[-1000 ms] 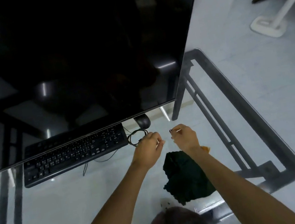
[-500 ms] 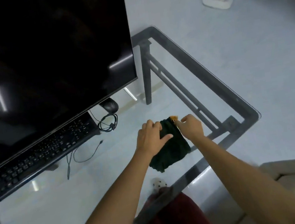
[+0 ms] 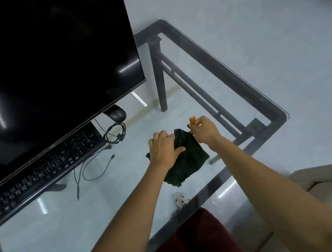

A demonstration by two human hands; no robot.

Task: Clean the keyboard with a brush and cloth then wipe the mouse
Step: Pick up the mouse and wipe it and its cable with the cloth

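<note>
Dark green crumpled cloth (image 3: 187,161) lies on the glass desk (image 3: 232,182), the left hand (image 3: 164,149) curling over its near edge to gather it. The right hand (image 3: 204,130) pinches a small orange-handled brush (image 3: 192,120), seemingly readying both tools. The black keyboard (image 3: 39,171) waits, well left.

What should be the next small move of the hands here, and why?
Probably the right hand should lift the orange-handled brush it pinches and carry it left to the keyboard, because the task starts with brushing. The left hand grips the dark cloth on the glass table, and can keep it ready for wiping afterwards.
</note>
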